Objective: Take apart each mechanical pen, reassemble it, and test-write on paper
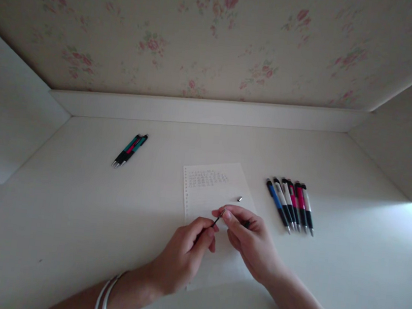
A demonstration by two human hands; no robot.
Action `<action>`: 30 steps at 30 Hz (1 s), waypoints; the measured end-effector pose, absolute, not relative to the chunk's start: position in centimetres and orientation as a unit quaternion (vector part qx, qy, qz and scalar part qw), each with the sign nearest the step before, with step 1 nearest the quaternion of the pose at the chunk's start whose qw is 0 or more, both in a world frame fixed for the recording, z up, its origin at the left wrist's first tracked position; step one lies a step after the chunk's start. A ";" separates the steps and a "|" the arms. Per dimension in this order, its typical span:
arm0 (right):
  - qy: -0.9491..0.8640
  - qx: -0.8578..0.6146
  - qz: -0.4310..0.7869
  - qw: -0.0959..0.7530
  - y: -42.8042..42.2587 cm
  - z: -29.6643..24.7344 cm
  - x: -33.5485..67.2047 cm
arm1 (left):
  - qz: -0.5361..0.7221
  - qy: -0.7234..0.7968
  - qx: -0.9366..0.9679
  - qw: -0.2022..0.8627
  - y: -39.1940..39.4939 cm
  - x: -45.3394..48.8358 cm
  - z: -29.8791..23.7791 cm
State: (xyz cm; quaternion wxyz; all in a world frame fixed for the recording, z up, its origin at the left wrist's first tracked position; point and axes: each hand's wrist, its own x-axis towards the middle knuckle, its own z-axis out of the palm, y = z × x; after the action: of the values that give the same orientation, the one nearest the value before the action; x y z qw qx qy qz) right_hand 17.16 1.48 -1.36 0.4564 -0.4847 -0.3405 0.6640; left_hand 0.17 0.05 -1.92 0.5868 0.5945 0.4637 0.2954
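Both hands meet over a sheet of notepaper [211,190] lying on the white desk [73,209]. My left hand [183,256] is closed, pinching a thin dark pen refill [216,221] that slants up to the right. My right hand [250,241] is closed too, its thumb and forefinger on the refill's upper end, with a dark pen part [245,223] tucked in its fingers. A small metal pen tip [239,198] lies loose on the paper just beyond the fingers.
Several pens with blue, white, pink and black barrels [291,204] lie in a row right of the paper. Two teal and black pens [130,151] lie at the back left. White side panels and a raised back ledge [211,110] enclose the desk. Silver bangles [106,297] ring my left wrist.
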 end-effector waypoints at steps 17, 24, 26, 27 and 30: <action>-0.281 -0.429 0.621 0.593 2.3 -0.9 18.3 | 0.263 0.447 0.639 0.567 0.0 0.1 -1.6; -0.288 -0.424 0.644 0.568 1.9 -1.1 18.0 | 0.252 0.436 0.660 0.558 0.1 0.1 -1.3; -0.293 -0.428 0.642 0.566 1.8 -1.2 18.0 | 0.251 0.435 0.662 0.556 0.0 0.1 -1.3; -0.297 -0.429 0.640 0.564 1.7 -1.2 18.0 | 0.251 0.434 0.663 0.555 0.0 0.1 -1.3; -0.322 -0.442 0.635 0.546 1.5 -1.5 18.2 | 0.250 0.434 0.666 0.554 0.0 0.2 -1.3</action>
State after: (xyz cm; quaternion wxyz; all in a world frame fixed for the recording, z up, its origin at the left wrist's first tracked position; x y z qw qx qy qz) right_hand 18.17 1.54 -1.51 0.5457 -0.4425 -0.3215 0.6348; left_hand 0.18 -0.01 -1.26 0.5536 0.6657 0.4336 0.2499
